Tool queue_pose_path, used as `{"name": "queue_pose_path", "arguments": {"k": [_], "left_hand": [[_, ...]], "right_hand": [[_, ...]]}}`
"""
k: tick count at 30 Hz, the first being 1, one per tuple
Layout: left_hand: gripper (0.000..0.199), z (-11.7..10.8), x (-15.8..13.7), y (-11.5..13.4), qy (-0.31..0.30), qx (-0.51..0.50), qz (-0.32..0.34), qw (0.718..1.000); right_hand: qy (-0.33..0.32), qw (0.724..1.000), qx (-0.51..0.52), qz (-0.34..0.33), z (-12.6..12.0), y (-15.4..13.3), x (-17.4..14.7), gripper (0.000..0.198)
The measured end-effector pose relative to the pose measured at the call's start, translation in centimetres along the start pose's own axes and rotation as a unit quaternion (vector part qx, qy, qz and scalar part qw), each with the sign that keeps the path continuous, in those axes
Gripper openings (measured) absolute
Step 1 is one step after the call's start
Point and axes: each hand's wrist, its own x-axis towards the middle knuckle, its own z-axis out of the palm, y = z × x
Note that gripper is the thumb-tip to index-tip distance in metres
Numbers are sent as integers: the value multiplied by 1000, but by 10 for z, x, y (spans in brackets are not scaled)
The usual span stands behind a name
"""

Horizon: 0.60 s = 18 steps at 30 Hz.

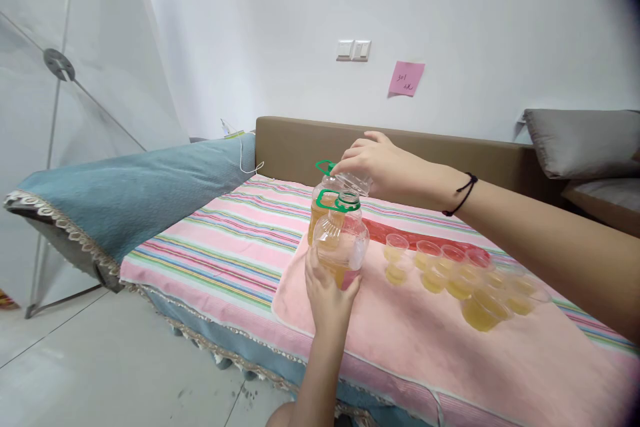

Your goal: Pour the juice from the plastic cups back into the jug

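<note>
Clear plastic jug with a green handle, left of filled plastic cups, sits between the left hand's thumb and fingers, spread round its lower sides. The right hand, arched overhand, pinches a tilted clear cup above the jug's open mouth.

- And there it is, a thin black cord bracelet circling the right wrist!
- Look at its upper edge: a small dark lump, knot or bead, too small to tell.
- Right hand bare, slim fingers, forearm uncovered right to the picture's edge.
- Over to the left hand: bare too, slender wrist below.
</note>
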Motion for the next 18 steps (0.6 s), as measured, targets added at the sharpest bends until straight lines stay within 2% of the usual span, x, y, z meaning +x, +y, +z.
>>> {"name": "queue_pose_path", "arguments": {"k": [2,4,6,8,10,11,13,15,18], "left_hand": [[105,0,1,0,1,1,-1,1000],[105,-1,2,0,8,4,-1,1000],[104,-1,3,-1,12,9,0,1000],[105,0,5,-1,6,11,-4,1000],[106,0,7,-2,-3,5,-8,1000],[107,0,9,-2,-6,0,-7,1000],[107,0,12,-2,-10,-9,-1,1000],[108,-1,17,-3,-11,-7,0,1000],[122,1,27,-3,-15,-4,-15,1000]], "right_hand": [[12,992,114,48,3,11,-8,43],[27,957,272,97,9,17,-20,54],[56,888,430,153,19,17,-38,65],[108,795,555,220,29,12,-64,71],[169,699,640,271,39,5,-101,65],[195,659,667,288,43,1,-122,58],[245,600,693,316,50,-6,-171,49],[302,570,674,359,56,-10,-225,49],[418,538,567,463,66,-9,-311,53]]}}
